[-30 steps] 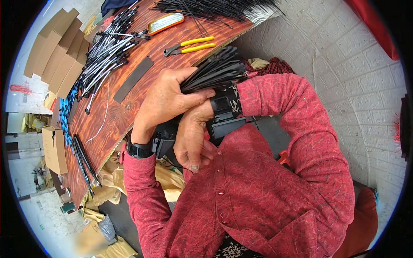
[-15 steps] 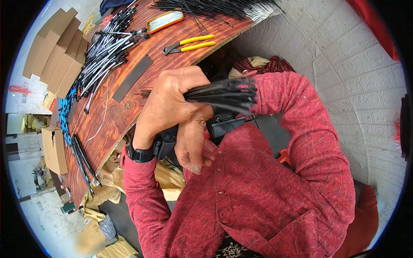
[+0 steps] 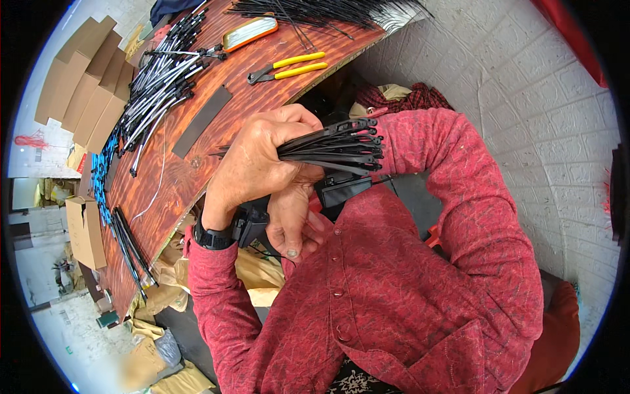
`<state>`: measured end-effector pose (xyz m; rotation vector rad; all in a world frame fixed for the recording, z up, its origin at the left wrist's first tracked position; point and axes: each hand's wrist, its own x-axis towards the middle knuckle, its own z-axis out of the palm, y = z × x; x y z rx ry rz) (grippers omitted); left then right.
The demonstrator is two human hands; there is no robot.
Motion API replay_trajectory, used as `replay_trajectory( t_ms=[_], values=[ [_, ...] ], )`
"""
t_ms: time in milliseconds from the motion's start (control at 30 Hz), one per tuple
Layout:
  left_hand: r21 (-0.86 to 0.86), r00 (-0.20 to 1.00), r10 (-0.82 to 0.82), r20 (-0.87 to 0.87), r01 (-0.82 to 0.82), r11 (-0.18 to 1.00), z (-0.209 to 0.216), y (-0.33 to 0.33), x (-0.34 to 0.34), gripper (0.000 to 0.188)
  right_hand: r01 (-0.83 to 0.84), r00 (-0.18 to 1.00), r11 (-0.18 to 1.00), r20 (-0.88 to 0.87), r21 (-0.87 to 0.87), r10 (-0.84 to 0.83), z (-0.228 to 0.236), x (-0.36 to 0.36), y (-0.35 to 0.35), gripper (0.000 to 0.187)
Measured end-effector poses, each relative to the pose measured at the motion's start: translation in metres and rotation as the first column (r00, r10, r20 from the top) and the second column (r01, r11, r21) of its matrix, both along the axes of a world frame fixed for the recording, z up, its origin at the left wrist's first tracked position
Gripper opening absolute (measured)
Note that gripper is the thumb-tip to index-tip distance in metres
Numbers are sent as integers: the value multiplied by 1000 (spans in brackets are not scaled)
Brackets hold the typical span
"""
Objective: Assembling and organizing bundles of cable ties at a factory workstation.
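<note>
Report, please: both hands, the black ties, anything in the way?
Left hand closed around black cable ties. Right hand below, contents unclear. Left hand overlaps right; yellow-handled cutters lie apart.

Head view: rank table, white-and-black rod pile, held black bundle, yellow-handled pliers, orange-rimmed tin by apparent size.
1. Table
2. White-and-black rod pile
3. Held black bundle, perhaps enlarged by nearness
Unranked, smallest: yellow-handled pliers and orange-rimmed tin; pliers look longer, but covered area looks alike.
</note>
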<state>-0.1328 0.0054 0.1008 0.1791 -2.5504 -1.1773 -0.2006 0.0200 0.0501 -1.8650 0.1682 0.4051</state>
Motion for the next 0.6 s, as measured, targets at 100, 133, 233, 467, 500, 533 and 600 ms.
replay_trajectory(
  t_ms=[100, 133, 233, 467, 500, 533, 600],
  values=[
    [-21, 998, 41, 43, -40, 999, 2, 0, -3, 22, 20, 1000, 997, 18, -69, -19, -1, -5, 3, 17],
    [-32, 996, 62, 64, -60, 998, 3, 1, -3, 24, 26, 999, 995, 24, -92, -24, -1, -5, 4, 17],
    [-85, 996, 70, 59, -65, 994, 5, 4, -6, 24, 43, 998, 986, 42, -161, -36, 1, -18, -1, 16],
    [-40, 991, 101, 89, -98, 994, 16, 2, 4, 23, 68, 996, 946, 74, -317, -47, 2, -15, 23, 14],
    [-7, 992, 105, 66, -105, 994, 16, -1, 6, 22, 80, 995, 938, 80, -338, -56, 1, -18, 18, 14],
    [27, 993, 110, 44, -111, 993, 16, -4, 7, 22, 91, 994, 929, 86, -358, -65, 1, -14, 18, 14],
    [111, 984, 168, 52, -173, 979, 19, -5, 12, 20, 115, 992, 910, 98, -398, -82, 2, -11, 12, 13]
  ],
)
